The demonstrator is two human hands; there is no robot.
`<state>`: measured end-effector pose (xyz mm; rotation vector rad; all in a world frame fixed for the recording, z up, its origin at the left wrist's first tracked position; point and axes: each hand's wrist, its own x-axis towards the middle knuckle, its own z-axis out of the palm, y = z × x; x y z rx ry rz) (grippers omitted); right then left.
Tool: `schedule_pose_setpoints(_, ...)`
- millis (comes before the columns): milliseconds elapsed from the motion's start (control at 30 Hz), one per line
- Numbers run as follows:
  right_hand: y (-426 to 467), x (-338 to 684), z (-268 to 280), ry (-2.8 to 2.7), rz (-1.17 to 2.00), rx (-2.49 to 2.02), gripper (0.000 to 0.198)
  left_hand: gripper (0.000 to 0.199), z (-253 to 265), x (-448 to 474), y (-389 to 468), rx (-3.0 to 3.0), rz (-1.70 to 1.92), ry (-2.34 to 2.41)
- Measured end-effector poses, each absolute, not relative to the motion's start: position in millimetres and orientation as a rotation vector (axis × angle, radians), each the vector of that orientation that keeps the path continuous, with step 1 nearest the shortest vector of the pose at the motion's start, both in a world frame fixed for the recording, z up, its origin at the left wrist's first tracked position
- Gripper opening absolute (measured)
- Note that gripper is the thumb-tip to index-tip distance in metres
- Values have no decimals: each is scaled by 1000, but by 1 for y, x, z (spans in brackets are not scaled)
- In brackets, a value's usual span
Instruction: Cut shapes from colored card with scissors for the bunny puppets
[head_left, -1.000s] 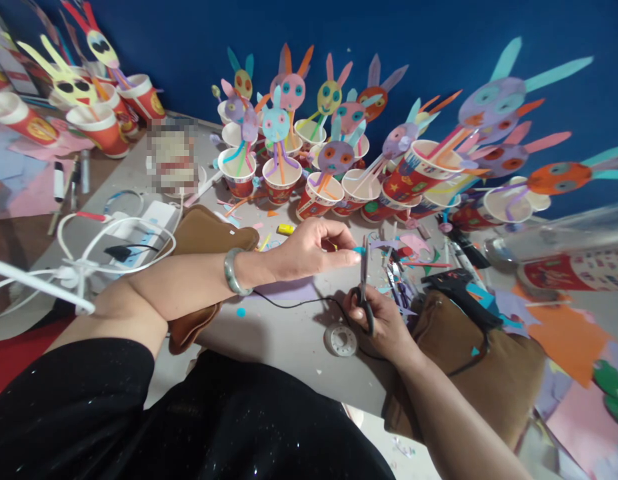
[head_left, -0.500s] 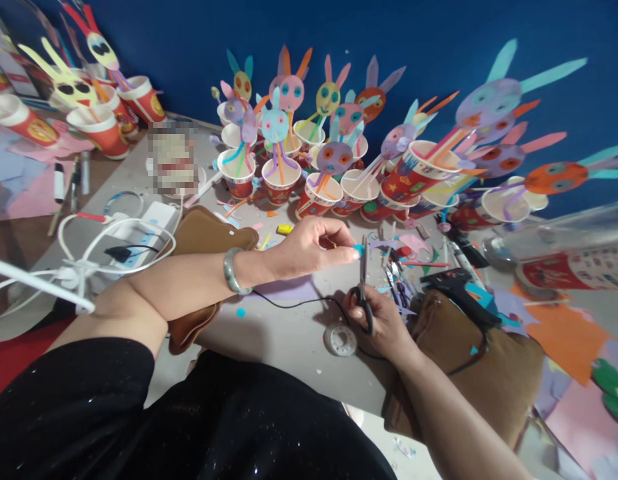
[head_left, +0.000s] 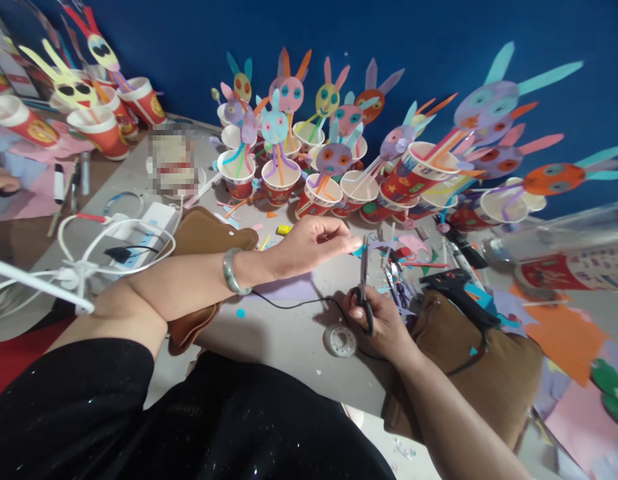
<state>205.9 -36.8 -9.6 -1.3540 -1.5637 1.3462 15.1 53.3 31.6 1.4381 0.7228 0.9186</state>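
Over the middle of the table, my left hand (head_left: 309,248) is closed in a pinch on a small piece of blue paper (head_left: 357,251), most of it hidden by the fingertips. Black-handled scissors (head_left: 363,270) are in my right hand (head_left: 381,320), blades pointing up and touching or very near the blue piece. Below my left wrist lies a blue paper dot (head_left: 241,313) on the grey tabletop. A roll of clear tape (head_left: 341,341) rests just left of my right hand. Purple paper (head_left: 291,287) lies under my left hand.
Paper cups with rabbit-faced figures (head_left: 333,163) crowd the back by the blue wall. A black glue gun (head_left: 456,293) lies on a brown cushion (head_left: 483,373) at right. White cables (head_left: 79,273) and a power strip (head_left: 149,230) are at left. Another person's hand (head_left: 3,181) shows at the left edge.
My left fingers have shifted slightly at the blue piece, and less of it shows. Another person's hand has come into view at the far left. My right hand has hardly moved.
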Motion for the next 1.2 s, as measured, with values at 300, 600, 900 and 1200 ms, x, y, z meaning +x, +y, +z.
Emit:
schedule_pose_setpoints(300, -38, 207, -10, -1560, 1341, -1379, 59, 20, 28, 14, 55, 1461, 888, 661)
schedule_pose_setpoints(600, -38, 208, -9, -1569, 1363, -1375, 57, 16, 28, 13, 54, 1478, 863, 662)
schedule_pose_setpoints(900, -38, 208, -11, -1547, 1361, -1384, 58, 17, 32, 13, 54, 1482, 854, 685)
schedule_pose_setpoints(1200, -38, 208, -9, -1540, 1365, -1385, 58, 16, 35, 12, 54, 1470, 868, 683)
